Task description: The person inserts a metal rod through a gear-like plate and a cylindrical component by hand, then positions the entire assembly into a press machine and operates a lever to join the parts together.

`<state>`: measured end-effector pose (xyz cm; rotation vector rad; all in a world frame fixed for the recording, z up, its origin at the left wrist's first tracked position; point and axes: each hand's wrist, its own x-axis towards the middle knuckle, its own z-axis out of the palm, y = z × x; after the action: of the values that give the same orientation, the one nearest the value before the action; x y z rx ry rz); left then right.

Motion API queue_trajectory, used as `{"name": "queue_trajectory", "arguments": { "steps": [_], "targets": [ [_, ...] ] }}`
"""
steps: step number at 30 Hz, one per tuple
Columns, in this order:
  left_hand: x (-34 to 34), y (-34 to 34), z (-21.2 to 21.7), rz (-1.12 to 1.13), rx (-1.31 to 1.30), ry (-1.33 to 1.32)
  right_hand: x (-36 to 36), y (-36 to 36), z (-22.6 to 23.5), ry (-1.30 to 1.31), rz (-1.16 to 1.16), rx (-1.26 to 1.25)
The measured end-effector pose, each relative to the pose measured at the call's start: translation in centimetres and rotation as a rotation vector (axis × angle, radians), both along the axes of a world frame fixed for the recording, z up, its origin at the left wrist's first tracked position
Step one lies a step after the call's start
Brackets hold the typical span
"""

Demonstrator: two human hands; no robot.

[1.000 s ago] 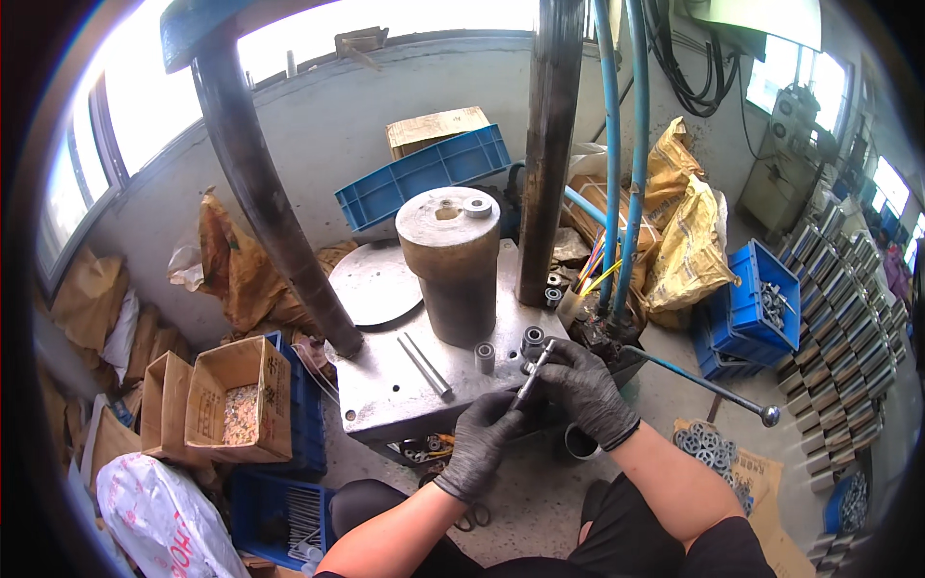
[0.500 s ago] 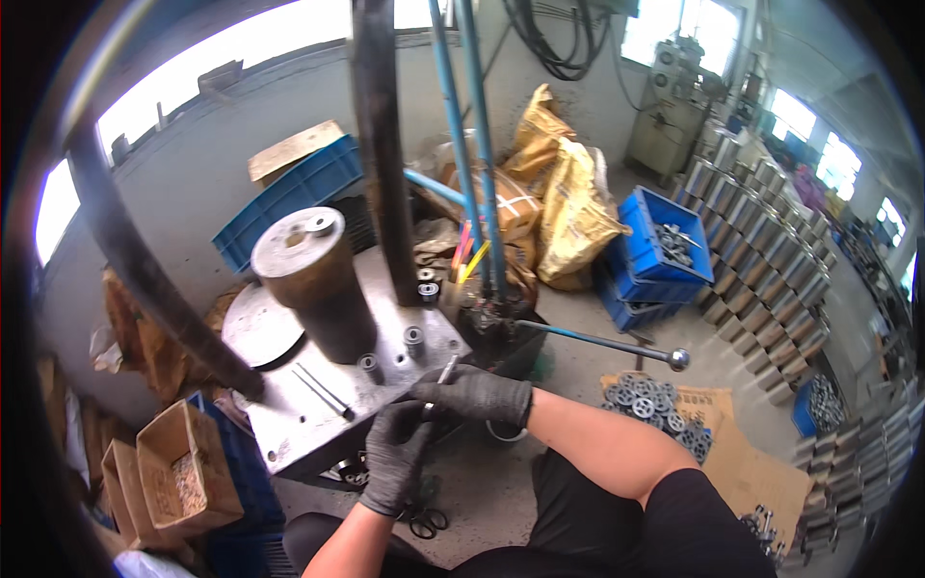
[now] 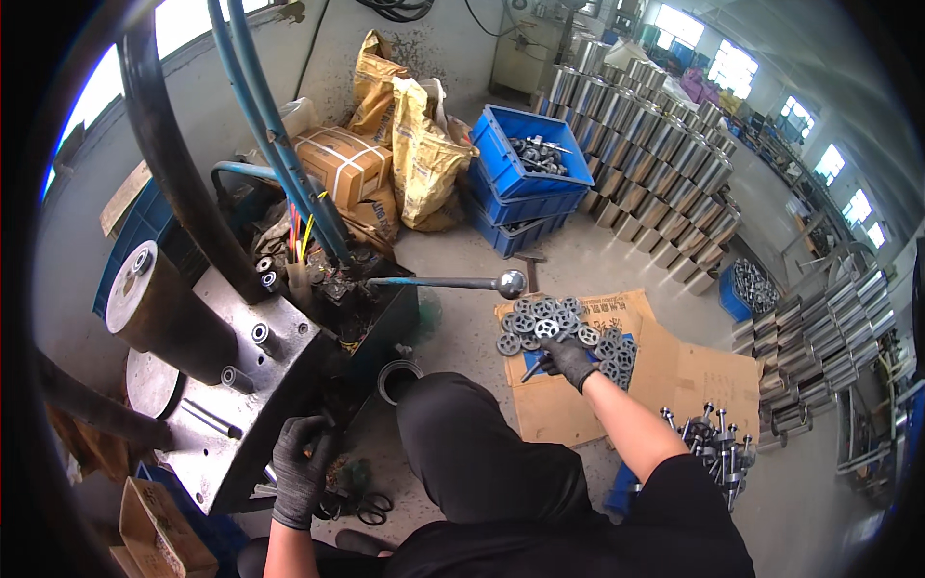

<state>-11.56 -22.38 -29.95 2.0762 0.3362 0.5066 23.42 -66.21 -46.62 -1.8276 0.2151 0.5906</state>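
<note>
Gloved hands (image 3: 301, 462) apart, right arm (image 3: 634, 420) outstretched

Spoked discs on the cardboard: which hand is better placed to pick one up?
Probably the right hand: it is at the spoked discs, though it may hold a short rod. The left hand is farther off, beside the metal table.

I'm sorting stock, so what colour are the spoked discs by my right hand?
The spoked discs are silvery grey, clearest in the head view.

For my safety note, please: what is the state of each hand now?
Left hand: curled; whether it holds anything cannot be told.
Right hand: closed on a short rod, at the spoked wheels.
</note>
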Motion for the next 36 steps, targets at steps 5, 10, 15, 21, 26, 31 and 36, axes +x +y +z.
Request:
{"name": "queue_trajectory", "arguments": {
  "steps": [5, 10, 15, 21, 26, 31, 36],
  "targets": [
    [-2.1, -0.6, 0.6, -0.012, 0.102, 0.058, -6.8, -10.8, -14.7, 0.255, -0.856, 0.316],
    [-1.5, -2.7, 0.4, -0.131, 0.125, 0.154, -10.0, -23.8, -22.4, 0.122, -1.269, 0.327],
    [-4.1, -2.9, -4.4, -0.134, 0.082, 0.252, -10.1, -25.6, -18.6, 0.042, -1.416, -0.016],
    [-2.9, -4.3, -7.1, -0.181, 0.261, 0.357, -8.3, -26.4, -16.9, -0.047, -1.451, 0.041],
    [-2.9, -4.1, -9.2, -0.247, 0.257, 0.476, -6.2, -27.5, -19.0, -0.086, -1.448, 0.236],
    [-2.1, -4.3, -9.6, -0.334, 0.288, 0.57, -3.5, -29.3, -20.7, -0.13, -1.43, 0.239],
    [-3.7, -3.5, -9.5, -0.298, 0.28, 0.648, -2.3, -24.4, -18.5, -0.248, -0.574, -0.228]
  ]
}}
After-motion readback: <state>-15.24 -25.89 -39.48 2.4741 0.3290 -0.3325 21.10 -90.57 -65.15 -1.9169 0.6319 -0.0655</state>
